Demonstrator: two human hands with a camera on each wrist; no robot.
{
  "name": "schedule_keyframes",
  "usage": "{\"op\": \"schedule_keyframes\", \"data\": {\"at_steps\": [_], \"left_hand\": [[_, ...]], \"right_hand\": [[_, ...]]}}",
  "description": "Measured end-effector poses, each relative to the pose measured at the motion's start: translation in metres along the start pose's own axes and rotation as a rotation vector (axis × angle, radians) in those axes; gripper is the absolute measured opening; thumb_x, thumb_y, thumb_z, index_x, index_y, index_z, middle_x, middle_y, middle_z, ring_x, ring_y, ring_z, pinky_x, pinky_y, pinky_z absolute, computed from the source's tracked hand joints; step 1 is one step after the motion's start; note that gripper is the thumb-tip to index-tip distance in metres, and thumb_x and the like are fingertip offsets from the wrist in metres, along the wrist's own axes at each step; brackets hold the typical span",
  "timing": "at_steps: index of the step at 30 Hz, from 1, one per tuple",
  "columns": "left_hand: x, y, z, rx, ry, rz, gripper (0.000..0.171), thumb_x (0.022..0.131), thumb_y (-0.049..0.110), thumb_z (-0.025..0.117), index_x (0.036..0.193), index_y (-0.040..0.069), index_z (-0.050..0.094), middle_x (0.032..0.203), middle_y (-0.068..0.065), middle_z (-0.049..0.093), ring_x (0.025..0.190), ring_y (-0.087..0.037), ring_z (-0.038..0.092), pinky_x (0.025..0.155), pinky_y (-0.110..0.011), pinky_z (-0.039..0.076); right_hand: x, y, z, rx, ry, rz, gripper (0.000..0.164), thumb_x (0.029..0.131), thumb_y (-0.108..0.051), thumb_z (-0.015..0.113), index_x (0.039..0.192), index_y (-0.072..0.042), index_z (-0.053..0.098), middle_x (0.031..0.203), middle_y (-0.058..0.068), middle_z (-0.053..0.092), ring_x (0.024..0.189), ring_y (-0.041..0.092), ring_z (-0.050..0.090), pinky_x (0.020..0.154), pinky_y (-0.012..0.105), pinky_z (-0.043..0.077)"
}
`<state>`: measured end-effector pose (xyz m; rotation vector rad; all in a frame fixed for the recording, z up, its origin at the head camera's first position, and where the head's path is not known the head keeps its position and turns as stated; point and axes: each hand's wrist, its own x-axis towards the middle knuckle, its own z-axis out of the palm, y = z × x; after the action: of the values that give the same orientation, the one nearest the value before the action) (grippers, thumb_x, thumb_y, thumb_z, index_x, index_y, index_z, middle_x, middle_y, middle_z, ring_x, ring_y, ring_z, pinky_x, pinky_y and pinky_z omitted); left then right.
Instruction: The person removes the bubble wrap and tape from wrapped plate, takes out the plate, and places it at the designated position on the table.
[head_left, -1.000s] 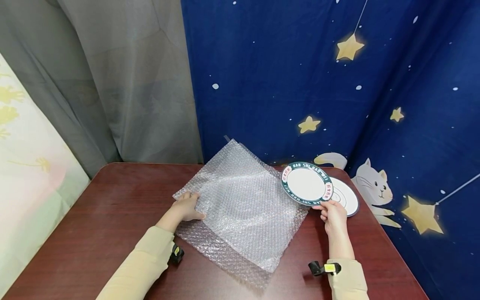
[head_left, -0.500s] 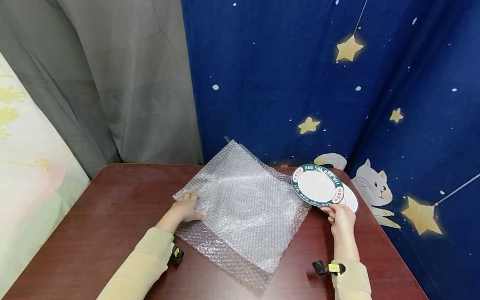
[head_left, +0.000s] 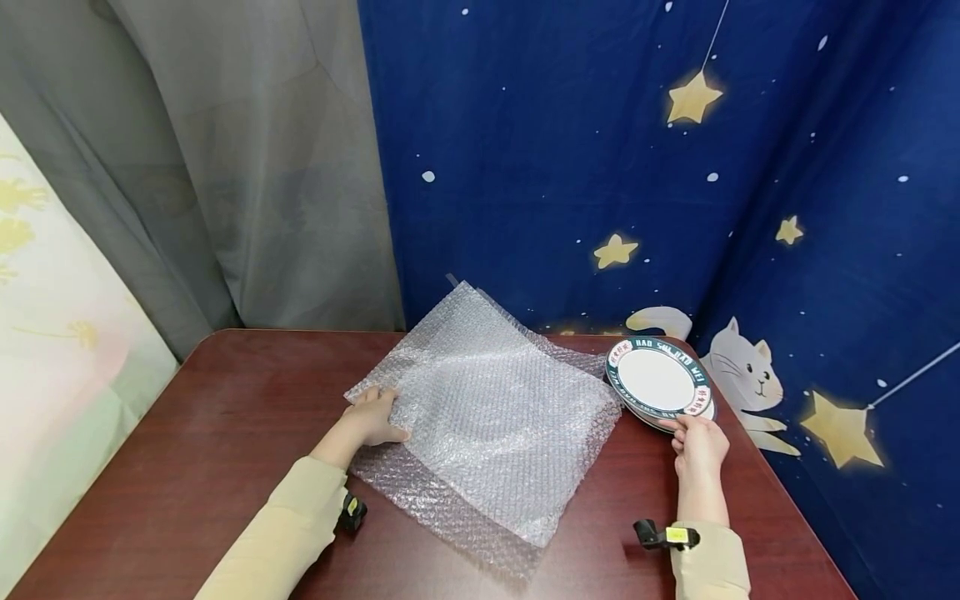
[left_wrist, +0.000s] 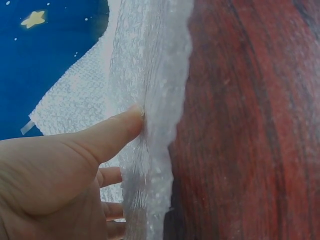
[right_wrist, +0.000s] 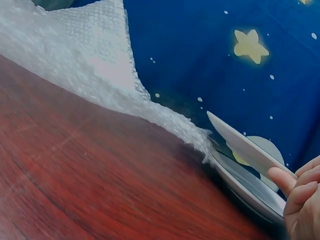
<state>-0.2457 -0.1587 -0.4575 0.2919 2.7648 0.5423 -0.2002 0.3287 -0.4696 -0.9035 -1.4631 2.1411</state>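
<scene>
A clear bubble wrap sheet [head_left: 495,400] lies aslant across the middle of the table, in overlapping layers. My left hand [head_left: 367,417] rests on its left corner with thumb and fingers spread; in the left wrist view the thumb [left_wrist: 125,125] touches the film near its edge. My right hand [head_left: 701,446] pinches the near rim of a round white plate [head_left: 656,379] with a green lettered border. That plate is tilted over a second white plate [right_wrist: 245,187], which it mostly hides in the head view. A gap shows between the two plates in the right wrist view.
The dark red wooden table [head_left: 247,433] ends at a rounded far right corner close to the plates. Behind it hang a grey curtain [head_left: 285,167] and a blue star-patterned curtain [head_left: 540,150]. The wrap's right corner reaches the plates.
My right hand has carried the green-bordered plate to the right and down, so it now covers most of the other plate. My left hand and the bubble wrap have stayed in place.
</scene>
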Motion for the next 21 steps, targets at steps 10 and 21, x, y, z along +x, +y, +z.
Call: {"op": "schedule_keyframes", "data": {"at_steps": [10,21], "left_hand": [[0.001,-0.002,0.003,0.01,0.005,0.001,0.081,0.082,0.03,0.076,0.141,-0.008,0.035,0.143,-0.041,0.021,0.133,-0.054,0.019,0.102,-0.064,0.025],[0.002,-0.003,0.003,-0.005,0.004,-0.001,0.082,0.083,0.031,0.075,0.142,-0.008,0.033,0.144,-0.04,0.019,0.134,-0.053,0.017,0.102,-0.065,0.023]], "right_hand": [[0.004,0.001,-0.009,-0.05,0.067,0.046,0.021,0.094,-0.002,0.052,0.074,-0.008,0.058,0.057,0.003,0.066,0.042,0.005,0.047,0.038,0.016,0.03],[0.009,0.006,-0.013,-0.04,0.071,0.044,0.022,0.093,0.0,0.051,0.073,-0.007,0.058,0.055,0.003,0.065,0.044,0.005,0.051,0.038,0.015,0.031]]}}
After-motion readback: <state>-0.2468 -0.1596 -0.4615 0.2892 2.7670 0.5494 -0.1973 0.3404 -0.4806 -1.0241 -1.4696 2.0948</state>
